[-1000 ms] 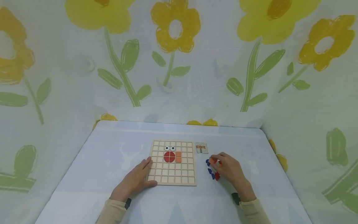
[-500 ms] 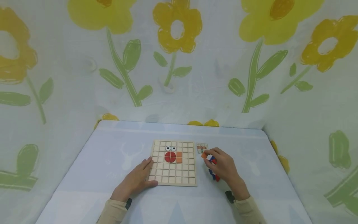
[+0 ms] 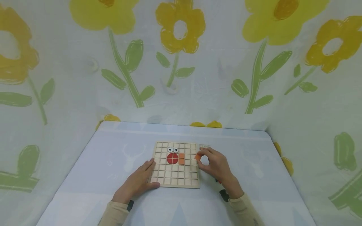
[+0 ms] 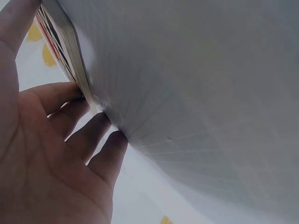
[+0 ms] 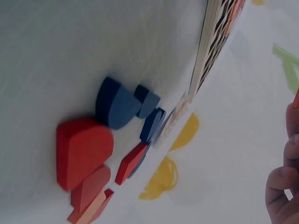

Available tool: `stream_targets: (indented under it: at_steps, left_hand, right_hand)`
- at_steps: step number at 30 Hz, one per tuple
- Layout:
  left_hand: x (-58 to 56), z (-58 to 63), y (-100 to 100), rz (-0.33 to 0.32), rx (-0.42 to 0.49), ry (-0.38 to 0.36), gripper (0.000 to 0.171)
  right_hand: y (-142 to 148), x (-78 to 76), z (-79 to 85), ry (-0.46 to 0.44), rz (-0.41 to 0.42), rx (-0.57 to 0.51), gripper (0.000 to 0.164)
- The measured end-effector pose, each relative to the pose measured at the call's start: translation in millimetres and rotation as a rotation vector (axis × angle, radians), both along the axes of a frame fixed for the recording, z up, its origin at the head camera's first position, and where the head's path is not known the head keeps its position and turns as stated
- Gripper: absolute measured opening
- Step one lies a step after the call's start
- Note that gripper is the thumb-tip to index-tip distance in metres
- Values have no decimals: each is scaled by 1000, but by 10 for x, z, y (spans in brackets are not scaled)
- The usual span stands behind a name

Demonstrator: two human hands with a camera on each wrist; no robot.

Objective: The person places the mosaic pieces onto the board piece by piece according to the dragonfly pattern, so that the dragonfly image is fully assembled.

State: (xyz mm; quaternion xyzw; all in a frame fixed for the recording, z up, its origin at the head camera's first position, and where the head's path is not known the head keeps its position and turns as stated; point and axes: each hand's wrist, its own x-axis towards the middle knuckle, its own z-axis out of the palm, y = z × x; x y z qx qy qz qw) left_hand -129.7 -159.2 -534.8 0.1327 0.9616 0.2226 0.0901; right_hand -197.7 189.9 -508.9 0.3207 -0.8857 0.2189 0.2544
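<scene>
My left hand [image 3: 137,180] rests against the left edge of a wooden grid board [image 3: 164,172], thumb at its near left corner. In the left wrist view, its fingertips touch the board's rim [image 4: 77,51]. My right hand [image 3: 216,164] pinches an orange square tile [image 3: 197,157] between thumb and forefinger, at the board's right edge. Two round eye tiles [image 3: 170,150] sit in the upper part of the grid. Below them, red quarter pieces [image 3: 170,156] form a circle, with two orange squares [image 3: 182,155] stacked along its right side.
Loose blue pieces [image 5: 119,105] and red pieces [image 5: 84,151] lie on the table right of the board, mostly hidden by my right hand in the head view. A small pattern card [image 3: 205,146] lies beyond that hand, partly covered. Flower-printed cloth surrounds the table.
My right hand has lifted the orange square tile from the loose pieces and carried it left to the board's right edge. My left hand has stayed against the board.
</scene>
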Motion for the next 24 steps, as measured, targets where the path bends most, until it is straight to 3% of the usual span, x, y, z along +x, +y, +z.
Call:
stream_targets:
  at_steps: [7, 17, 24]
  left_hand:
    - [4, 1, 6, -2, -4, 2, 101]
    - [5, 51, 25, 6, -8, -35, 101]
    - [6, 53, 18, -4, 4, -34, 101]
  right_hand:
    - [-114, 20, 11, -40, 17, 7, 25]
    - [-277, -26, 66, -20, 17, 60, 26]
    - [-450, -107, 98, -16, 75, 43, 24]
